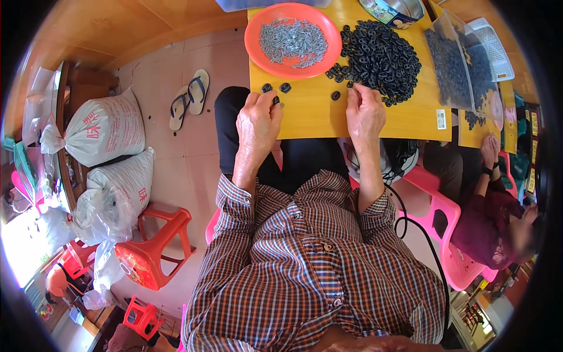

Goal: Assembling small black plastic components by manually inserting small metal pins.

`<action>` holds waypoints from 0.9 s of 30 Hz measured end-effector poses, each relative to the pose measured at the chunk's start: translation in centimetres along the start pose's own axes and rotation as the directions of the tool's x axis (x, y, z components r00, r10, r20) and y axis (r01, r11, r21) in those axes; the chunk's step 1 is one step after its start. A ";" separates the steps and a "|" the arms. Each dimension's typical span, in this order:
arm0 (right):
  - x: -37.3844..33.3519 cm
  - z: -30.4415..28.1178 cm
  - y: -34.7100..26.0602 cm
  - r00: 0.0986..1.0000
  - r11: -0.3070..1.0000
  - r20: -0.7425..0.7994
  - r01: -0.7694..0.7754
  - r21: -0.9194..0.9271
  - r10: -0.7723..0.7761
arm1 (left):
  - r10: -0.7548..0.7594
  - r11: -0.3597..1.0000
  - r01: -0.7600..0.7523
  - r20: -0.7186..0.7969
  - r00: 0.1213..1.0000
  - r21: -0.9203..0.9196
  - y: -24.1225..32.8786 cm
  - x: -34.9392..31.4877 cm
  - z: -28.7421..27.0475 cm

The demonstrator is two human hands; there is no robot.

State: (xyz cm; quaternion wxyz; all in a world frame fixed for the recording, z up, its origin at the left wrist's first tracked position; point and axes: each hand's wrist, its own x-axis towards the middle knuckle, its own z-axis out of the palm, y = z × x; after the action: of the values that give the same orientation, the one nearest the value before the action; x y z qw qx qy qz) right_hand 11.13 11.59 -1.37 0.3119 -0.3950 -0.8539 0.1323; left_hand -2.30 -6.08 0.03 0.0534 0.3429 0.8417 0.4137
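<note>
My left hand (257, 120) is closed at the near left of the yellow table, thumb and forefinger pinched on a small black oval piece (275, 100). Just beyond it lie two loose black pieces (285, 87). My right hand (366, 112) is also closed, its fingertips at another black oval piece (350, 84) beside the pile; the fingers partly hide it. One single piece (335, 95) lies between the hands. A large pile of black oval pieces (384, 58) with holes spreads beyond my right hand. The red plate (255, 58) holds many small grey metal pins (292, 42).
A decorated tin (399, 20) stands behind the pile. To the right are a clear plastic box (454, 70) of dark pieces and a white basket (491, 50). Another person's hands (490, 149) rest near the table's right end. White sacks (108, 126), sandals (198, 91) and a red stool (155, 246) stand left.
</note>
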 end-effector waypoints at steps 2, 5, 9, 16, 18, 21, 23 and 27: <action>0.0 0.1 -0.2 1.000 1.000 0.007 0.003 -0.023 -0.003 | -0.009 1.000 0.009 0.002 1.000 -0.001 0.0 0.0 -0.1; 0.0 0.4 -0.3 1.000 0.999 0.005 0.020 -0.047 -0.019 | -0.033 0.999 0.033 -0.005 0.999 -0.019 -0.3 -0.2 0.2; -0.2 0.9 -0.3 0.997 0.995 -0.001 0.073 -0.066 -0.073 | -0.040 0.998 0.038 -0.043 0.998 -0.055 -0.3 -0.2 0.3; 0.1 1.8 0.0 0.979 0.970 -0.057 0.183 -0.163 -0.194 | 0.110 0.985 -0.126 -0.129 0.985 -0.118 0.9 -0.8 1.0; 0.1 1.5 -0.2 0.988 0.985 -0.031 0.148 -0.093 -0.151 | 0.113 0.984 -0.126 -0.104 0.988 -0.128 1.0 -1.1 1.3; 0.1 1.2 0.1 0.986 0.988 -0.064 0.154 -0.028 -0.155 | 0.119 0.980 -0.128 -0.066 0.991 -0.151 1.3 -1.2 1.5; 0.0 1.3 -0.2 0.988 0.990 -0.056 0.141 -0.031 -0.142 | 0.120 0.982 -0.127 -0.061 0.991 -0.139 1.0 -1.4 1.5; -0.2 1.3 -0.1 0.988 0.987 -0.025 0.150 -0.053 -0.151 | 0.103 0.979 -0.111 -0.057 0.993 -0.169 1.0 -1.7 1.3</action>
State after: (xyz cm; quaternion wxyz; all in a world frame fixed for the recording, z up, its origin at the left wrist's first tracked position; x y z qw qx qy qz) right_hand 10.32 11.44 -2.39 0.3233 -0.3391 -0.8797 0.0808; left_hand -0.01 -5.83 -0.43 0.0400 0.3717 0.7843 0.4951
